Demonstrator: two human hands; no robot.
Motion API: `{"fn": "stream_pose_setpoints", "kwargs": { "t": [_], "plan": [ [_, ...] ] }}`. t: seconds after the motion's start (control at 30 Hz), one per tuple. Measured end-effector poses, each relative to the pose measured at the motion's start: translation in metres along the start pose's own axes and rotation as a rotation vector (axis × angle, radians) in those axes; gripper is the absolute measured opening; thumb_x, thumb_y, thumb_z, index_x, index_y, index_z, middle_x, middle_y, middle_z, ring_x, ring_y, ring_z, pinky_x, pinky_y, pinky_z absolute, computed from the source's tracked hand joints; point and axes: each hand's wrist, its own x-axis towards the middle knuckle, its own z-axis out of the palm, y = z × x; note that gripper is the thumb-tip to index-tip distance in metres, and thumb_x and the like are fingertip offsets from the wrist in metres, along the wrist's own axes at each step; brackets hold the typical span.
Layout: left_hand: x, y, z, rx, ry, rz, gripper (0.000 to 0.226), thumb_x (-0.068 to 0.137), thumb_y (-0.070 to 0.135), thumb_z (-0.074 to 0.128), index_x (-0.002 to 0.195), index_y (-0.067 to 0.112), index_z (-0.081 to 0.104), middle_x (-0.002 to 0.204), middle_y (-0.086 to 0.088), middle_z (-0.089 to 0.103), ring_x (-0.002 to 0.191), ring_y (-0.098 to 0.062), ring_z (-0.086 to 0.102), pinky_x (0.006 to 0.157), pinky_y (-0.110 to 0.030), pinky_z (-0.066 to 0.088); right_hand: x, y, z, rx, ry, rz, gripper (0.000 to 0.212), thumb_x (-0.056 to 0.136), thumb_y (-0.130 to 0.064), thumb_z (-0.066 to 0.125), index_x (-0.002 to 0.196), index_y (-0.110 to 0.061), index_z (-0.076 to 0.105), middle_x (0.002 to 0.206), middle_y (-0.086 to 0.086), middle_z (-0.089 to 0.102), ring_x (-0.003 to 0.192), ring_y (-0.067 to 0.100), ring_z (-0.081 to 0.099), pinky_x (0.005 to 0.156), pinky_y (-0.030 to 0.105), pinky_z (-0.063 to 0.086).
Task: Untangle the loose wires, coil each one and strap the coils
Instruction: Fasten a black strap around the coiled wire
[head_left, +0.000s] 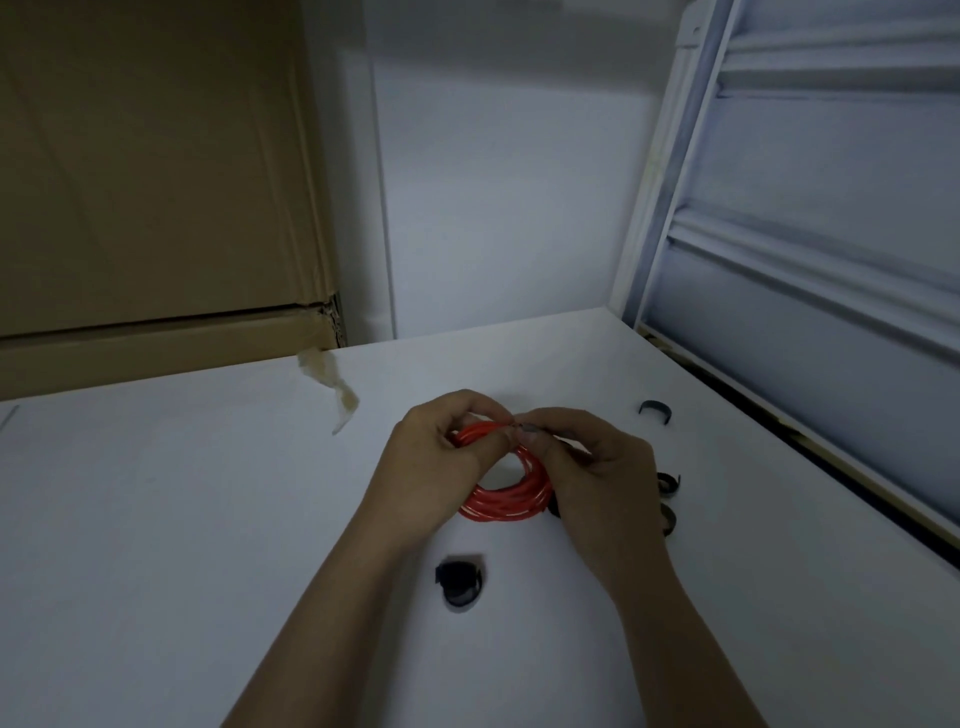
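A red wire coil (511, 480) is held above the white table (182, 519), gripped by the left hand (441, 457), while a dark strap end (530, 427) is pinched at its top by the right hand (597, 467). Loose black straps (655, 411) are scattered right; another strap (460, 579) lies nearer. A cardboard box (156, 182) stands behind.

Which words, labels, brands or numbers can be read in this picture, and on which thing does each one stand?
None can be read.
Red wire coil: pale marks along the strands, too small and blurred to read.
Cardboard box: no print shows.
Black straps: no lettering shows.
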Motion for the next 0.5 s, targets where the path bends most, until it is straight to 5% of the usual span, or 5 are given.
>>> {"fn": "stream_pose_setpoints", "kwargs": {
  "t": [0.13,0.5],
  "plan": [
    [0.0004,-0.0007,-0.0018,-0.054,0.003,0.011,0.010,0.085,0.007,0.068,0.089,0.014,0.073,0.082,0.002,0.072,0.077,-0.009,0.067,0.067,-0.016,0.049,0.0012,0.0005,-0.0001,0.010,-0.039,-0.033,0.018,0.083,0.003,0.065,0.086,-0.014,0.073,0.082,-0.006,0.073,0.079,0.004,0.068,0.070,0.013,0.051],
    [0.0000,-0.0006,-0.0046,-0.094,-0.035,0.029,0.016,0.089,0.002,0.061,0.094,0.011,0.073,0.078,-0.001,0.073,0.070,-0.005,0.067,0.067,-0.011,0.049,-0.0001,0.0031,-0.0018,-0.172,-0.063,-0.250,0.015,0.080,-0.001,0.070,0.089,-0.013,0.074,0.091,-0.003,0.071,0.089,0.003,0.066,0.084,0.016,0.050]
  ]
}}
